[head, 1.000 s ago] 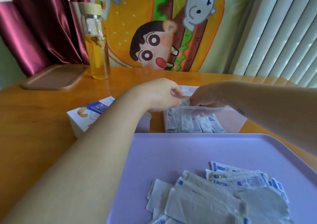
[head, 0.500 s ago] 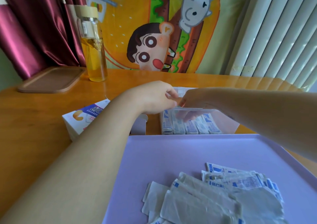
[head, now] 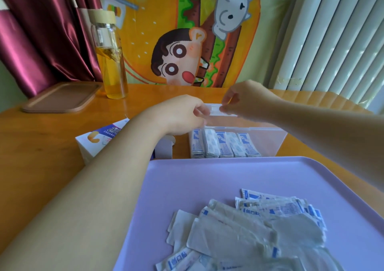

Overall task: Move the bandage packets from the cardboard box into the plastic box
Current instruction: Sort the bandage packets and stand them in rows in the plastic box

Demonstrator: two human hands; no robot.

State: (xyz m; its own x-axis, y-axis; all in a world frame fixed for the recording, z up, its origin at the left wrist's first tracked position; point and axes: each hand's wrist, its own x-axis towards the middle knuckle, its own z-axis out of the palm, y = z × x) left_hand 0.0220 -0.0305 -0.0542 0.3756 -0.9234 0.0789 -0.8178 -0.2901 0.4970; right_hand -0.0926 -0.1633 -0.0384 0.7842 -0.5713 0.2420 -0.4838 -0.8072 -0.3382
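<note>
Left hand (head: 182, 115): fingers curled, pinching the left end of a white strip (head: 214, 109) above the far side of the plastic box.
Right hand (head: 245, 101): thumb and fingertips pinch the strip's right end. I cannot tell whether the strip is a packet or part of the box.
Done: a row of bandage packets (head: 224, 144) stands on edge in the left part of the plastic box (head: 270, 142).
Left to do: a loose heap of packets (head: 259, 225) lies on the purple tray (head: 187, 187), near. The cardboard box (head: 97, 142), left of the plastic box, lies open with its inside hidden. Roughly midway, I judge.
Room: the plastic box's right part is free, and the tray's far rim lies just beside it. The bottle (head: 110, 63) stands far left, well apart.
</note>
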